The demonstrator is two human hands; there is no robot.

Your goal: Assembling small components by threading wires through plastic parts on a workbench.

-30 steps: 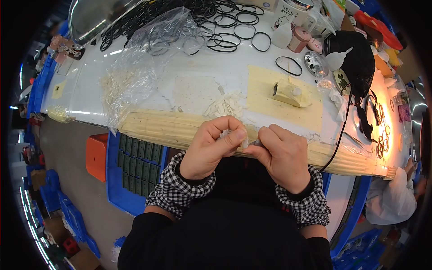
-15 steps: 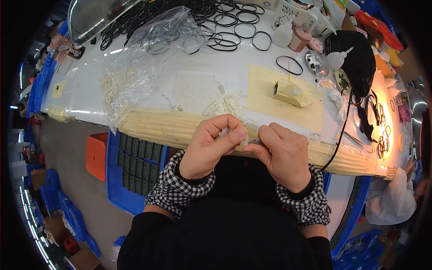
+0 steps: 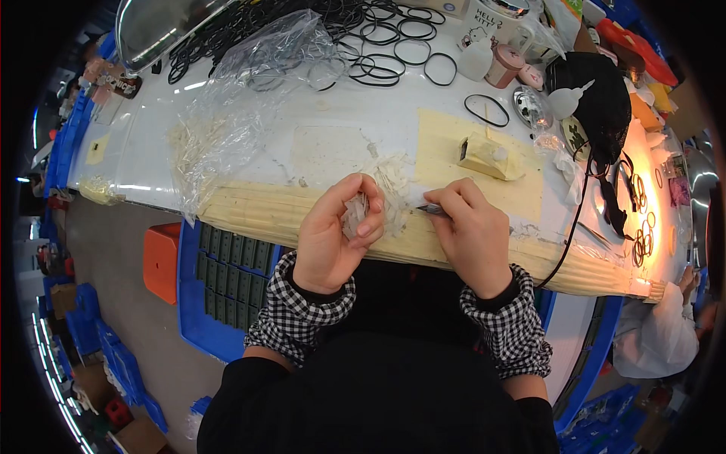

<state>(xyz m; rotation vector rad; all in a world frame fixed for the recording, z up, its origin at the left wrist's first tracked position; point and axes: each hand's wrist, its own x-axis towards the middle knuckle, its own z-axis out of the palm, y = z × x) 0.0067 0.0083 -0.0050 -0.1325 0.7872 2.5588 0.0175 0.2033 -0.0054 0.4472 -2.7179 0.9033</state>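
Presently, the left hand (image 3: pixel 321 238) has its grip curled loosely around pale scraps (image 3: pixel 353 216); rightward and apart from them, the right hand's (image 3: pixel 476 234) grip pinches a small dark tool (image 3: pixel 432 209) (long axis roughly sideways, tip leftward) near the counter's (image 3: pixel 393 113) front edge.

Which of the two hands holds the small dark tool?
The right hand: it grips the small dark tool, whose tip juts leftward, whereas the left hand curls around pale scraps.
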